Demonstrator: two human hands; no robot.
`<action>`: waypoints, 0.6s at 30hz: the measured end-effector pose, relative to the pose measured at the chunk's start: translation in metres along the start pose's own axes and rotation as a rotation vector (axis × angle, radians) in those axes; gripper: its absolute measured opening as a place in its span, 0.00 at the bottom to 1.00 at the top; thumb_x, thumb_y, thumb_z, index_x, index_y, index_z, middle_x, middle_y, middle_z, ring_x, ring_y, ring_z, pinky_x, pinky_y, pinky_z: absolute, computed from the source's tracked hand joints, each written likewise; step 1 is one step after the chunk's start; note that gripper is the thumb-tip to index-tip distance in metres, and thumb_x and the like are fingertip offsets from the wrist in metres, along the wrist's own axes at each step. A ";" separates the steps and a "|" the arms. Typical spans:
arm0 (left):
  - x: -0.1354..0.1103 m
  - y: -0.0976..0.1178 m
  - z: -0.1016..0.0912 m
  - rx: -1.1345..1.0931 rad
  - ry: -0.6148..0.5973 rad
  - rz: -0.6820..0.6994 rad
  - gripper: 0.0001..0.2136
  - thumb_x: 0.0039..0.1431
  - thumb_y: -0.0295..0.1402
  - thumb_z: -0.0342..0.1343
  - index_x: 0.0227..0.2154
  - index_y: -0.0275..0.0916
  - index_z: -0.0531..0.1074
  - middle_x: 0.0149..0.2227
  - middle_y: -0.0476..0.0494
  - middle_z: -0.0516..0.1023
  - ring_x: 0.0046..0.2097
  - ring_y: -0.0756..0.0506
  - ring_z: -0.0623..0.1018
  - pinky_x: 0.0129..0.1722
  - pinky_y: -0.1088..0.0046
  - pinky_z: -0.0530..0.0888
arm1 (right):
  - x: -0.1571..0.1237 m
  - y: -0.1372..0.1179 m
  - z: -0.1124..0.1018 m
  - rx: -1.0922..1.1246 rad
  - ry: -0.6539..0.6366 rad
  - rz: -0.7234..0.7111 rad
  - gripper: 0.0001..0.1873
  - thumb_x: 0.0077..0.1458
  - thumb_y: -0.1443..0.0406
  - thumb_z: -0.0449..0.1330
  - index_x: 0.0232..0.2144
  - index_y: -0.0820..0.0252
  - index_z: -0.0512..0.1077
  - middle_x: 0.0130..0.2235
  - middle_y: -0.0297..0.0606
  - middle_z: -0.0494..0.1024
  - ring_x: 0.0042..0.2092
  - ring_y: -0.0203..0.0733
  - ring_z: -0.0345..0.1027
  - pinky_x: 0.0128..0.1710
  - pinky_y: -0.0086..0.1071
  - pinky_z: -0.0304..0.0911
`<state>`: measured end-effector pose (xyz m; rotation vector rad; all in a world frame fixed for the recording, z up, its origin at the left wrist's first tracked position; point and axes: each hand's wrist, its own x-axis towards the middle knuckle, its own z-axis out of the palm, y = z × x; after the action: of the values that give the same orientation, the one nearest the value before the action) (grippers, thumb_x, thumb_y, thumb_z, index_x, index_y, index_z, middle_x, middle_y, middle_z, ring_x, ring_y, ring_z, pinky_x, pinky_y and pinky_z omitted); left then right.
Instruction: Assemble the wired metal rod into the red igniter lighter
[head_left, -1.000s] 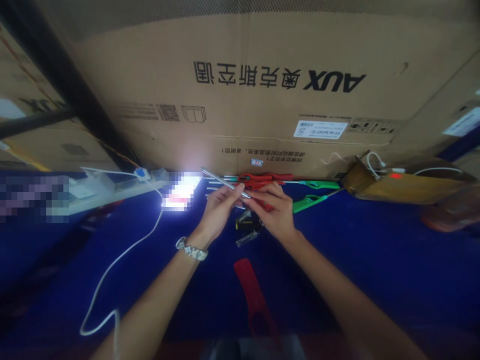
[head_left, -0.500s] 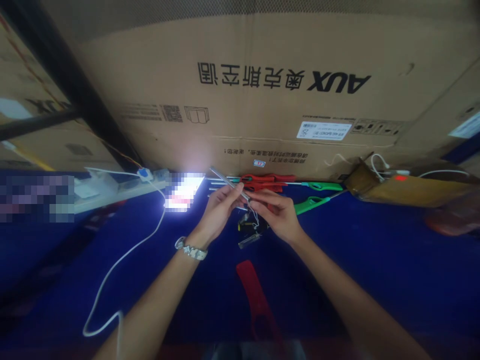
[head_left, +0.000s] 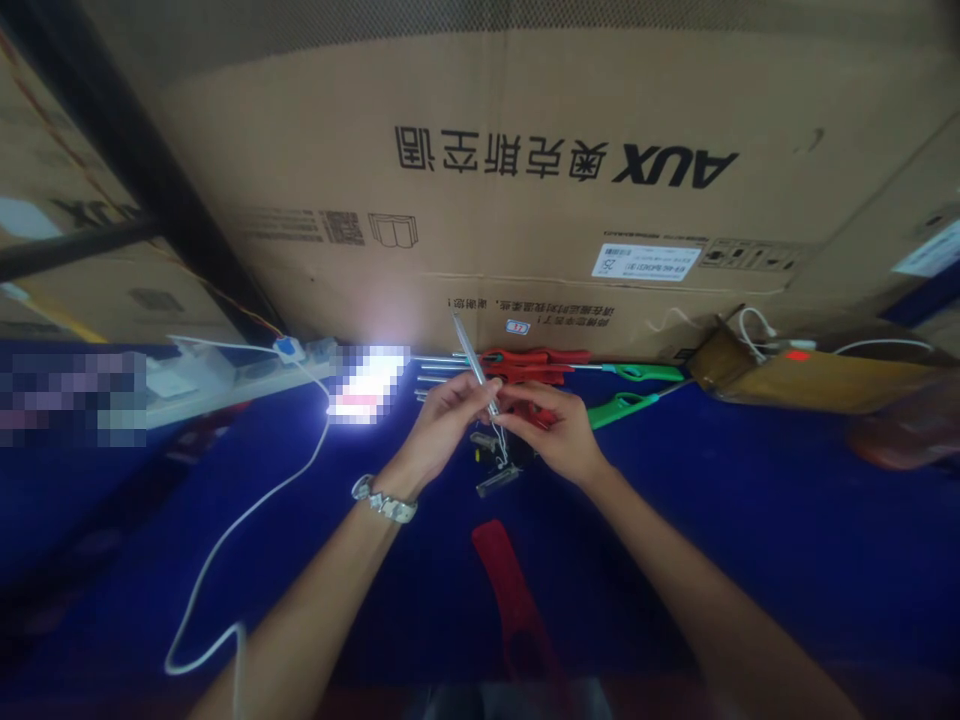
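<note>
My left hand [head_left: 447,425] pinches a thin silvery metal tube [head_left: 469,350] between thumb and fingers, its free end tilted up and away. At the tube's lower end, my right hand [head_left: 553,428] has its fingertips closed, touching the tube or the thin white wire [head_left: 501,440] leaving it. The wire hangs down to a small clear plastic part [head_left: 498,482] below the hands. Behind the hands lie several long lighters with red handles [head_left: 551,356] and metal stems. A red lighter handle shell [head_left: 504,570] lies nearer to me.
Green-handled lighters [head_left: 626,405] lie to the right, beside a brown box with cables [head_left: 810,380]. A bright, blurred-out screen [head_left: 369,385] and a power strip [head_left: 247,385] are at left. A white cable [head_left: 225,540] crosses the blue table surface [head_left: 720,500]. A large carton [head_left: 525,90] stands behind.
The metal tube has swung more upright, its far end shifting right and up. The white wire below it hangs straighter toward the clear part. Both hands have stayed nearly in place.
</note>
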<state>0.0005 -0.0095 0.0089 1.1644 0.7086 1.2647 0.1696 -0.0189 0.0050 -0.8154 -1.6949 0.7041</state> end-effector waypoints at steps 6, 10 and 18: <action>-0.001 -0.001 0.007 -0.095 0.050 -0.082 0.18 0.50 0.46 0.69 0.24 0.38 0.71 0.24 0.52 0.71 0.25 0.54 0.69 0.27 0.77 0.67 | 0.000 0.004 0.005 0.190 0.000 0.187 0.22 0.49 0.54 0.71 0.44 0.56 0.76 0.32 0.34 0.80 0.31 0.38 0.73 0.33 0.33 0.68; -0.003 -0.005 0.012 -0.089 0.098 -0.097 0.19 0.50 0.49 0.68 0.28 0.38 0.72 0.22 0.53 0.72 0.24 0.53 0.71 0.24 0.78 0.67 | 0.002 0.009 0.007 0.257 0.028 0.267 0.23 0.46 0.53 0.73 0.40 0.56 0.71 0.29 0.30 0.76 0.29 0.36 0.71 0.32 0.31 0.67; 0.003 -0.015 0.006 0.058 0.300 -0.013 0.21 0.48 0.50 0.68 0.22 0.38 0.68 0.21 0.51 0.74 0.23 0.52 0.73 0.25 0.76 0.71 | -0.010 0.004 0.014 -0.084 0.017 0.095 0.14 0.53 0.58 0.67 0.38 0.55 0.68 0.35 0.34 0.73 0.32 0.38 0.68 0.33 0.32 0.65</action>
<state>0.0120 -0.0073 -0.0025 1.0238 0.9775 1.4325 0.1585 -0.0256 -0.0070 -0.9643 -1.6880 0.6920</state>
